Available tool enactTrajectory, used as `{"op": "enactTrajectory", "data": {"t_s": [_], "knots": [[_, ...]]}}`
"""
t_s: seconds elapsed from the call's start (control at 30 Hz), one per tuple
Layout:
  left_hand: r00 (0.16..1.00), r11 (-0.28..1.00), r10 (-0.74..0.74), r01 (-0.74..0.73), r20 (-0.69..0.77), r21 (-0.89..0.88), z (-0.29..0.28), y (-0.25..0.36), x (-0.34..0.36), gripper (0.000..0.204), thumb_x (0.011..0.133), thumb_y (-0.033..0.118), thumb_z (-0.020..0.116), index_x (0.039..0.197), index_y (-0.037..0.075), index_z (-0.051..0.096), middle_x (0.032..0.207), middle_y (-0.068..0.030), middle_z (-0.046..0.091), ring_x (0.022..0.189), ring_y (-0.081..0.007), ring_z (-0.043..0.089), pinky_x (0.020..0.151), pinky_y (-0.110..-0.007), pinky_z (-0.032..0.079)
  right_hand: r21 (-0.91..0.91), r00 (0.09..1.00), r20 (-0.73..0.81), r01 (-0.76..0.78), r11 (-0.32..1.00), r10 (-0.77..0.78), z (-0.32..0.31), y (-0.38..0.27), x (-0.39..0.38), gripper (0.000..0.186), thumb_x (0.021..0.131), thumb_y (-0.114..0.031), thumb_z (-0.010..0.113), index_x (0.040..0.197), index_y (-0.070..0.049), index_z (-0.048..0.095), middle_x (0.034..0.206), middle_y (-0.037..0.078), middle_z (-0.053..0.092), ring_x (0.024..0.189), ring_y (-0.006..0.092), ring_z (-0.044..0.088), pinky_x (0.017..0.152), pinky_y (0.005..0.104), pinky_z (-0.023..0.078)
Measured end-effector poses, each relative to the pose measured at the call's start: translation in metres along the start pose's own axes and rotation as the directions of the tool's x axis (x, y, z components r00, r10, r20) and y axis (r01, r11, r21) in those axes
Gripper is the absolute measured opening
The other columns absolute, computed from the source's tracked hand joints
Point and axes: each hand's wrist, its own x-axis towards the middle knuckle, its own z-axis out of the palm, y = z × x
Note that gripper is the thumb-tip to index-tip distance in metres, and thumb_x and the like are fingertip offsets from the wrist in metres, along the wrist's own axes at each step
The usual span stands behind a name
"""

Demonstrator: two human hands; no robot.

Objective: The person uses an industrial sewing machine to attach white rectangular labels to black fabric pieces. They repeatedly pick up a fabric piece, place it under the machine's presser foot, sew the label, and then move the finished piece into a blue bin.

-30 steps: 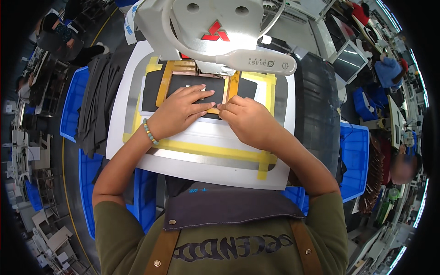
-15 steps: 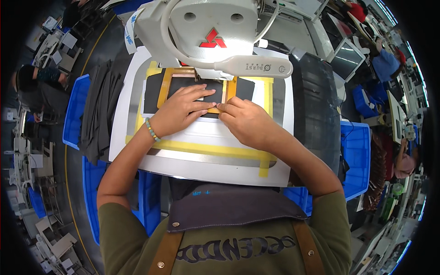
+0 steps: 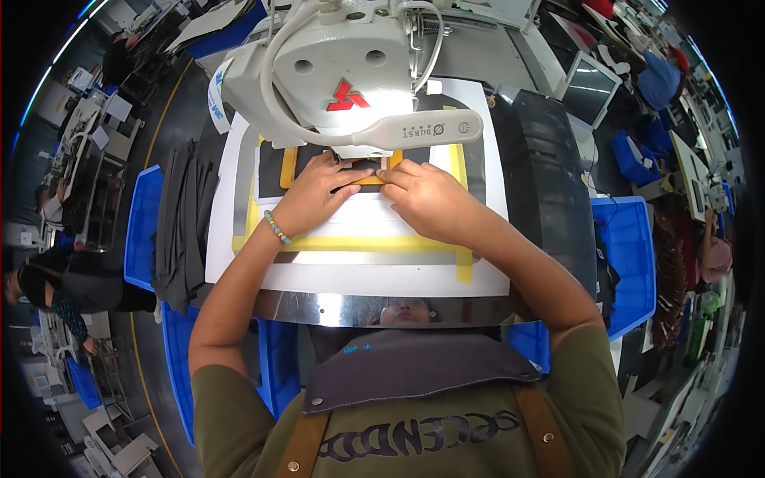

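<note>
My left hand [image 3: 319,191] lies with fingers spread over the dark fabric [image 3: 272,167] and the near bar of a yellow rectangular frame [image 3: 288,167], beneath the white sewing machine head [image 3: 287,92]. My right hand [image 3: 422,199] has curled fingers at the frame's near right corner, gripping it, close to the left fingertips. A white board [image 3: 358,275] with yellow tape strips lies under the frame on a metal plate [image 3: 303,309]. The machine partly hides the inside of the frame and the far bar.
Dark fabric pieces [image 3: 179,223] are stacked at the left beside blue bins [image 3: 143,231]. Another blue bin [image 3: 625,263] stands at the right, below a screen [image 3: 590,88]. Co-workers [image 3: 56,287] are at work along both sides.
The view has shifted, showing more of the metal plate's front. The board, frame and both my hands sit slightly farther under the machine head; the hands keep much the same pose.
</note>
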Motion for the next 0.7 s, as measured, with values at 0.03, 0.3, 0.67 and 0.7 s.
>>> {"op": "enactTrajectory", "data": {"t_s": [0.03,0.3,0.67,0.7], "knots": [[0.999,0.999,-0.039,0.039,-0.008,-0.033,0.0,0.0,0.001,0.033,0.096,0.017,0.064,0.128,0.013,0.073,0.138,-0.0154,0.06,0.12,-0.0352,0.054,0.108,-0.044,0.042,0.009,1.0,0.001,-0.006,1.0,0.006,-0.001,0.003,-0.001,0.018,0.078,-0.005,0.068,0.096,-0.003,0.07,0.108,0.009,0.071,0.105,0.0243,0.063,0.083,0.0376,0.053],[0.989,0.972,-0.146,0.141,-0.013,-0.19,0.004,-0.022,0.006,0.032,0.1,0.009,0.056,0.126,0.01,0.073,0.126,-0.0187,0.062,0.114,-0.0326,0.057,0.102,-0.04,0.044,0.123,0.954,0.03,-0.299,0.946,0.297,-0.019,0.033,-0.002,0.016,0.086,-0.013,0.07,0.098,-0.002,0.069,0.102,0.013,0.069,0.103,0.0319,0.064,0.089,0.0443,0.053],[0.787,0.883,-0.464,0.375,-0.406,-0.282,-0.018,-0.117,-0.016,0.021,0.099,0.012,0.062,0.109,-0.006,0.064,0.104,-0.0168,0.069,0.086,-0.0196,0.063,0.077,-0.037,0.048,0.355,0.714,0.141,-0.683,0.638,0.686,0.003,0.097,0.011,0.036,0.089,-0.016,0.067,0.121,0.0,0.064,0.117,0.021,0.067,0.108,0.0388,0.064,0.095,0.0449,0.051],[0.79,0.916,-0.396,0.309,-0.468,-0.254,-0.02,-0.12,-0.016,0.023,0.099,0.013,0.062,0.114,-0.005,0.063,0.104,-0.0166,0.069,0.083,-0.02,0.063,0.076,-0.037,0.049,0.347,0.691,0.179,-0.711,0.612,0.701,0.005,0.09,0.013,0.037,0.09,-0.017,0.067,0.122,-0.001,0.064,0.115,0.02,0.067,0.105,0.037,0.065,0.094,0.0432,0.051]]}}
